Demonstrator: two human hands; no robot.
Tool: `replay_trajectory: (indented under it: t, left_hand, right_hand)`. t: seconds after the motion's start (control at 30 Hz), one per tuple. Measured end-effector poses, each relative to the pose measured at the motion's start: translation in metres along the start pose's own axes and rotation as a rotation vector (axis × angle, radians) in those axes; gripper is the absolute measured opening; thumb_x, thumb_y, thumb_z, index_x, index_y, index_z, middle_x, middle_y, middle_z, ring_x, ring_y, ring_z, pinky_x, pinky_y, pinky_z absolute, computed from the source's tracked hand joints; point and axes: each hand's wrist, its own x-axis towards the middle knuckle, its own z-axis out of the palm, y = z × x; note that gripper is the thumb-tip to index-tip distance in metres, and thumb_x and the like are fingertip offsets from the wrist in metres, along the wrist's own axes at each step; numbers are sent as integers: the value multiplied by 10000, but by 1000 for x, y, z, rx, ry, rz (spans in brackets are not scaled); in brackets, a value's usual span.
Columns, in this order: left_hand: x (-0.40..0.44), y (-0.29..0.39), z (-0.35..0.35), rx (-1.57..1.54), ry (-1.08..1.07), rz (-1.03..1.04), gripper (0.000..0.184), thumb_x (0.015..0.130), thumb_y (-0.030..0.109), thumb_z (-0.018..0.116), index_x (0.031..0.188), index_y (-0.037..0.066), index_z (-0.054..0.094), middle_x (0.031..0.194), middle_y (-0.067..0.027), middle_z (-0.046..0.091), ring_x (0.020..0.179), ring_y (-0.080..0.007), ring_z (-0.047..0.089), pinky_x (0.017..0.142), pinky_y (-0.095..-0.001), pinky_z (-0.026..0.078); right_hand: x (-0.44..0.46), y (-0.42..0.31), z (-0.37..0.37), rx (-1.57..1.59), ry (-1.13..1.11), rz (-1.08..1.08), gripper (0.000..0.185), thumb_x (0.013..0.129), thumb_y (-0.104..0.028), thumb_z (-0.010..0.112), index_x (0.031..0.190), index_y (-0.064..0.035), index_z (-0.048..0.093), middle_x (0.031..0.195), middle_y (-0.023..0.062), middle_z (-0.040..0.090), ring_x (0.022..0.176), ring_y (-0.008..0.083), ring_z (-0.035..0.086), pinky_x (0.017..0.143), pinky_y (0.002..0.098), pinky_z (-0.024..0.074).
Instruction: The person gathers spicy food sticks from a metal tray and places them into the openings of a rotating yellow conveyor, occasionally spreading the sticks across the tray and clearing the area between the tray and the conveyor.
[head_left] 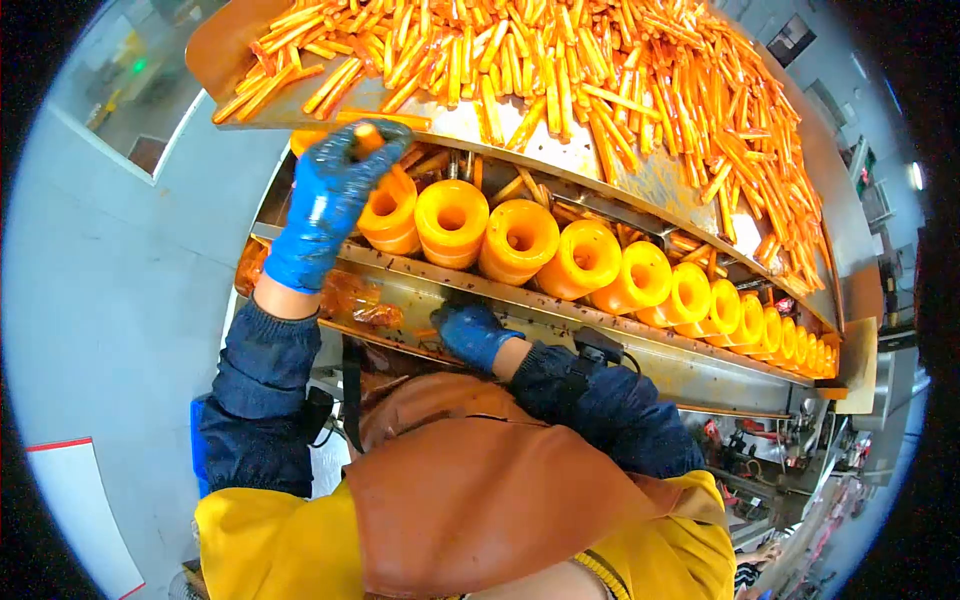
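My left hand (335, 185), in a blue glove with dark, greasy fingers, is closed around an orange stick (368, 132) that looks like oily food. It hovers over the left end of a row of orange funnel-shaped cups, beside the nearest cup (388, 210). Lower down, my right hand (475, 335), also blue-gloved, rests at the metal trough (560, 335) in front of the cups. Its fingers curl down and are partly dark; what they hold, if anything, cannot be made out. A small orange scrap lies by its fingertips.
Above the cups, a sloping metal tray (470, 120) carries a large heap of orange sticks (600, 60). Several sticks lie behind the cups. A clear wrapper with reddish residue (365, 300) sits at the trough's left. Machine parts (770, 460) stand at right.
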Motion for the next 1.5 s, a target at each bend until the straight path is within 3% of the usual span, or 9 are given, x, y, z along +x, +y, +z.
replay_trajectory:
  t: [0.2,0.27,0.63,0.8,1.07,1.2,1.3,1.37,1.5]
  left_hand:
    - [-4,-25,-1,-279,-140,-83,187,809,111,669,960,3,657,895,-43,665,831,-100,593,784,-250,478]
    - [-8,-23,10,-266,-187,-116,181,808,103,667,963,10,660,890,-41,666,835,-96,590,785,-245,475]
    - [84,-45,-21,369,-157,400,273,780,188,667,1027,74,648,1023,-125,653,953,-232,623,851,-336,480]
    - [133,-47,-26,520,-846,223,244,803,209,612,983,46,633,989,-124,642,921,-277,606,849,-354,465]
    - [146,-30,-27,547,-1073,9,323,814,324,614,1019,74,627,925,-91,657,850,-188,595,788,-339,471]
    - [146,-15,-8,519,-992,-58,440,849,406,588,1053,17,592,866,-106,619,782,-195,568,728,-338,465]
    - [165,-22,20,362,-740,603,572,868,462,517,1145,-37,539,984,-209,608,849,-249,608,751,-349,479]
    - [157,18,63,290,-702,50,601,859,480,518,1159,-41,529,1032,-234,596,928,-295,601,808,-370,466]
    - [137,58,147,695,-467,-14,705,776,575,563,1193,9,520,1179,-255,545,1069,-370,554,904,-432,448]
  right_hand:
    - [-43,-38,-78,196,390,-205,174,835,-169,587,935,-28,606,893,198,620,794,272,623,687,339,508]
    - [-40,-39,-106,1221,639,21,147,834,-113,619,955,-29,606,890,146,622,806,176,621,684,303,507]
    - [-43,3,-238,-59,595,190,278,821,-291,637,921,-33,659,806,183,651,752,317,640,697,392,508]
    - [25,59,-295,-422,409,435,352,765,-317,647,954,-19,647,905,212,646,865,363,624,762,415,495]
    - [28,65,-327,-384,339,362,357,711,-303,652,936,-26,647,897,216,645,828,336,636,753,402,495]
    - [59,95,-319,-517,371,339,362,711,-276,638,976,-30,646,934,223,639,897,355,623,806,398,492]
    - [82,96,-306,-603,272,400,309,733,-249,592,941,-35,674,952,218,642,885,364,630,811,422,500]
    - [71,76,-311,-597,204,396,318,732,-271,600,928,-33,678,960,213,642,887,362,630,809,420,500]
    - [44,86,-322,-611,-9,369,438,701,-418,641,927,-46,685,1011,211,633,910,363,620,827,407,490]
